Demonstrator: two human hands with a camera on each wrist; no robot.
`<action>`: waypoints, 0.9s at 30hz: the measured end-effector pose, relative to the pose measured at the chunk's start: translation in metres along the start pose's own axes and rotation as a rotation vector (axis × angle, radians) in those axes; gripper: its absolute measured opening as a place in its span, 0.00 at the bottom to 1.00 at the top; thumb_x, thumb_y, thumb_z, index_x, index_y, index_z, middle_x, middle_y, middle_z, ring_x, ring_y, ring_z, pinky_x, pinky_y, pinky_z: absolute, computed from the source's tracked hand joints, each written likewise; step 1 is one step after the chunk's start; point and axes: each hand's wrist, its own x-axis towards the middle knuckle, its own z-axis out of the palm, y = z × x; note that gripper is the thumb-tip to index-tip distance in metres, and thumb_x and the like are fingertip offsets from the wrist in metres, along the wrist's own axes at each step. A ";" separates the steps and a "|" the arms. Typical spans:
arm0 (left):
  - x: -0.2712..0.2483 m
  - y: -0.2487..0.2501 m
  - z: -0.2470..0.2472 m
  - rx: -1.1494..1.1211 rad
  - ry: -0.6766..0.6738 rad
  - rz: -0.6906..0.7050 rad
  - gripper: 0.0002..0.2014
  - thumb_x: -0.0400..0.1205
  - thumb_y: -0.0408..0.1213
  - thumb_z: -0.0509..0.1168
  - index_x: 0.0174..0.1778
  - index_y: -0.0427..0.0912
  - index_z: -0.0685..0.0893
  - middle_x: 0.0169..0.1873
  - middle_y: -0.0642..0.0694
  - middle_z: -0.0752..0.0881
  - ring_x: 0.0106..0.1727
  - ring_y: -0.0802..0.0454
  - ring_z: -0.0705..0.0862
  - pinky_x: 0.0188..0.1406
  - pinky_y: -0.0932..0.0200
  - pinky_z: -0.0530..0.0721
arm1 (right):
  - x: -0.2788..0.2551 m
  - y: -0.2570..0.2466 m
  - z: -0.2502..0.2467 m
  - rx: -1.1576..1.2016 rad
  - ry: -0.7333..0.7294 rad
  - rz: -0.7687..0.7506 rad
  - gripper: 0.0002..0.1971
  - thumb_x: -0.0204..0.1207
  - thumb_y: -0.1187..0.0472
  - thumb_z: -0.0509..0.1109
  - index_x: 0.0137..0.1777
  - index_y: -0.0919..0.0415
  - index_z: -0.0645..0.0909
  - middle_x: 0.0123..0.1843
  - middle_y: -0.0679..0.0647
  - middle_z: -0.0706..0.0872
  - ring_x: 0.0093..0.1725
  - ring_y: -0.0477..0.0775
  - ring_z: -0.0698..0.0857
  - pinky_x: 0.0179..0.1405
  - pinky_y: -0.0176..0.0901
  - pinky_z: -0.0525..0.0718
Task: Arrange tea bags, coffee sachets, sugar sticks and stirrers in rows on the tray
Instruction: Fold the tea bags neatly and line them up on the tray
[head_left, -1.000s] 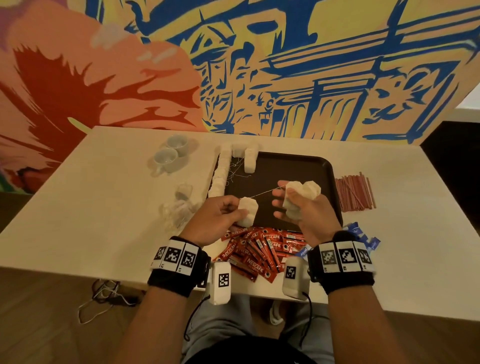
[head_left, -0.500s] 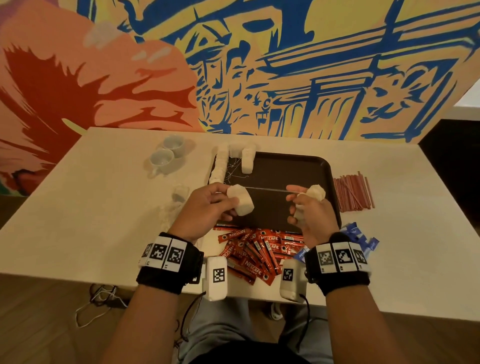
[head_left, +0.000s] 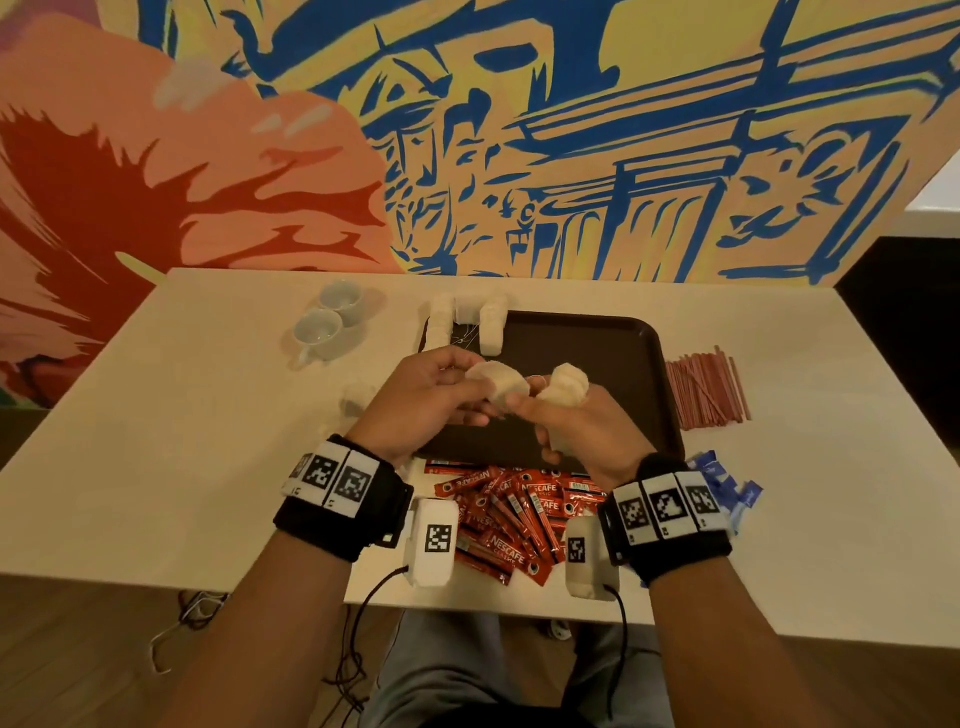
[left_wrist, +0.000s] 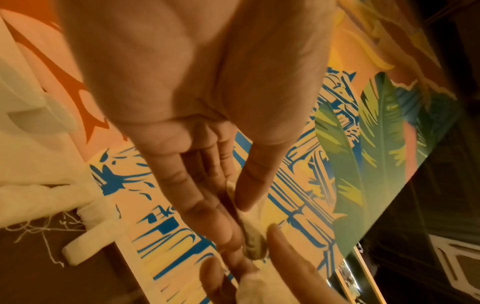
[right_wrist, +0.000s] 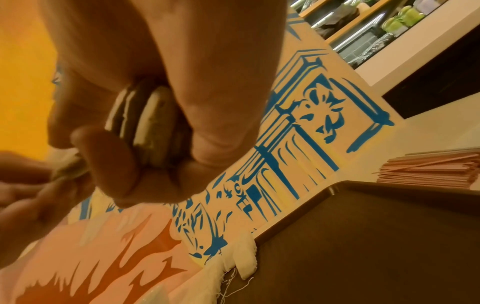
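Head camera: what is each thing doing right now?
Left hand: pinches one tea bag.
Right hand: grips a stack of bags.
Tray: mostly bare, bags at far-left corner.
Sachets: heaped on the table.
Stirrers: piled beside the tray.
Cups: standing upright.

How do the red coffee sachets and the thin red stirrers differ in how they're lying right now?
The red coffee sachets lie in a jumbled, overlapping pile at the table's near edge, in front of the dark brown tray; the thin red stirrers lie roughly parallel in a neat bundle right of the tray. The sachets are wide printed packets; the stirrers are plain narrow sticks. Both are off the tray, untouched.
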 end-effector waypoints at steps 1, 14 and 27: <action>0.002 0.001 0.002 0.027 -0.028 0.006 0.10 0.82 0.27 0.71 0.59 0.36 0.85 0.43 0.37 0.93 0.42 0.46 0.92 0.47 0.54 0.92 | 0.001 0.000 0.002 -0.019 0.004 -0.017 0.11 0.76 0.57 0.80 0.54 0.59 0.87 0.38 0.59 0.83 0.32 0.51 0.77 0.27 0.44 0.76; 0.049 0.034 -0.017 0.679 -0.142 0.247 0.06 0.82 0.40 0.74 0.53 0.48 0.90 0.38 0.48 0.92 0.38 0.50 0.91 0.48 0.50 0.92 | 0.018 -0.002 -0.010 -0.132 0.092 -0.004 0.12 0.78 0.55 0.78 0.58 0.59 0.87 0.42 0.61 0.87 0.33 0.53 0.78 0.27 0.41 0.79; 0.192 0.029 -0.046 1.205 -0.110 0.200 0.08 0.84 0.42 0.71 0.55 0.45 0.90 0.48 0.50 0.89 0.48 0.53 0.87 0.46 0.59 0.81 | 0.032 0.009 -0.036 0.124 0.090 0.157 0.13 0.89 0.58 0.63 0.67 0.59 0.83 0.62 0.61 0.88 0.56 0.59 0.88 0.47 0.55 0.91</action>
